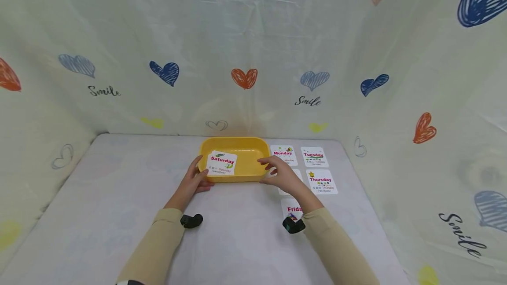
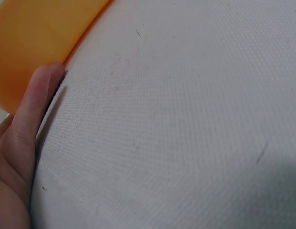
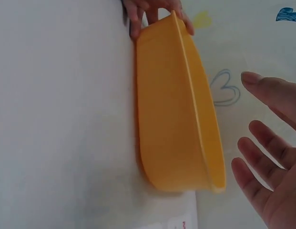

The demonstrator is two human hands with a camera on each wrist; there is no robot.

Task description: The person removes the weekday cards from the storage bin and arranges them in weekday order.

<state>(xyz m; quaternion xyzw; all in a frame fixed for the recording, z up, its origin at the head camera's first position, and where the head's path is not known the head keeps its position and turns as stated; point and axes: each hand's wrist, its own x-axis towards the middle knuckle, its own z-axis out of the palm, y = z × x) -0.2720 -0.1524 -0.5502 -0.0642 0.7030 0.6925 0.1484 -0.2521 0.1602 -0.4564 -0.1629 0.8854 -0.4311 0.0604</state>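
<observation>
A yellow tray (image 1: 250,162) stands near the table's back edge. Inside its left part lie what look like stacked cards, with the Saturday card (image 1: 222,163) face up on top. My left hand (image 1: 193,182) grips the tray's left end; the left wrist view shows fingers (image 2: 31,105) against its orange-looking outer wall. Beside the right end is my right hand (image 1: 283,175), its fingers loosely bent. In the right wrist view that hand (image 3: 274,167) has spread fingers, holds nothing and is apart from the tray (image 3: 169,109).
Right of the tray lie the Monday card (image 1: 284,154), Tuesday card (image 1: 314,157), Thursday card (image 1: 321,182) and Friday card (image 1: 291,208). My right hand mostly covers another card (image 1: 284,191). A curtain printed with hearts (image 1: 244,78) hangs behind the white table (image 1: 237,232).
</observation>
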